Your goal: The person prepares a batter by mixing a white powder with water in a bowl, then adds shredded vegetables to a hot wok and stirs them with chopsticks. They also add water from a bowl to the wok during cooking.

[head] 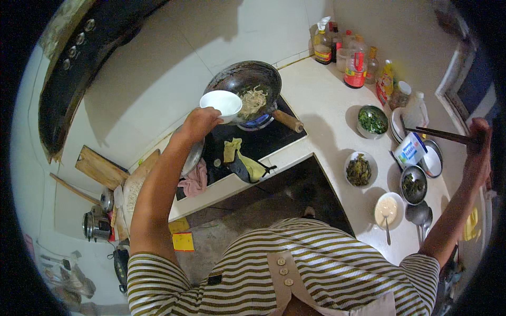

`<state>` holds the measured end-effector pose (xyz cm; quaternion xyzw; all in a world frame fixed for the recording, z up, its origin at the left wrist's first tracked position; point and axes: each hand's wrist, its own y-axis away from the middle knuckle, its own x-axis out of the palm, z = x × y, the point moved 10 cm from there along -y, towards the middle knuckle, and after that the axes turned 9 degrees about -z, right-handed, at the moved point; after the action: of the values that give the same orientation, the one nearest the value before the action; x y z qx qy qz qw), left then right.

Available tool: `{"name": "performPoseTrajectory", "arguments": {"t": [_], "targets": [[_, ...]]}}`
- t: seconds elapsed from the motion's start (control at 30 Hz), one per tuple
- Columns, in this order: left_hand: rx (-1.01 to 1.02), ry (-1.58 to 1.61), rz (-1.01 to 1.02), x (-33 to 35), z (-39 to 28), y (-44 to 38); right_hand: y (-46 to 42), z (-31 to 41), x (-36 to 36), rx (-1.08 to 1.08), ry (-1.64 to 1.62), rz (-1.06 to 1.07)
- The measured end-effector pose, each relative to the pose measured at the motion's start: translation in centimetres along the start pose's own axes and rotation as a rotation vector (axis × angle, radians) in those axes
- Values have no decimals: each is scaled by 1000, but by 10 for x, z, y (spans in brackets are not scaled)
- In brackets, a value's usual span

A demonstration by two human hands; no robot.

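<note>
My left hand (201,122) grips the rim of a white bowl (221,103), which is held over the left edge of a dark wok (241,73). Pale strips of food (253,101) lie in the wok, above a blue gas flame (256,122). Out at the far right, my right hand (479,152) holds dark chopsticks (442,133) pointing left. Below them stand a metal bowl of chopped greens (372,121), a white bowl of dark green vegetables (358,169), a metal bowl with a little dark greenery (413,185) and a bowl of pale paste with a spoon (386,210).
The wok's wooden handle (288,120) points right. A yellow and black cloth (249,166) and a pink cloth (195,179) lie at the stove's front. Sauce bottles (355,69) line the wall. A cutting board (102,168) and a pot (97,226) are at left; ladles (417,214) lie right.
</note>
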<state>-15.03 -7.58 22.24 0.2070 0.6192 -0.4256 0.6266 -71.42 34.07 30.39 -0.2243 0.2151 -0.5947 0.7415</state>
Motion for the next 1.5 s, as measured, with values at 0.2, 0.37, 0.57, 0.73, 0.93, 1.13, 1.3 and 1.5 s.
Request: {"name": "performPoseTrajectory", "arguments": {"t": [0.2, 0.37, 0.57, 0.73, 0.93, 1.13, 1.3, 1.5], "targets": [[41, -221, 261, 67, 71, -31, -2, 3, 91, 128, -180, -1], [236, -400, 337, 101, 100, -46, 13, 5, 128, 167, -201, 49], [533, -420, 259, 118, 115, -59, 52, 25, 147, 219, -128, 32], [590, -543, 263, 123, 131, -67, 74, 50, 196, 252, -96, 28], [354, -239, 164, 92, 149, -59, 118, 70, 339, 199, -154, 474], [-33, 275, -211, 34, 165, -8, 194, 51, 509, 379, -369, 871], [-317, 391, -278, 3, 161, 54, 250, 1, 633, 149, -262, 1116], [-442, 270, -306, -40, 144, 114, 323, -5, 697, -76, -134, 1083]]}}
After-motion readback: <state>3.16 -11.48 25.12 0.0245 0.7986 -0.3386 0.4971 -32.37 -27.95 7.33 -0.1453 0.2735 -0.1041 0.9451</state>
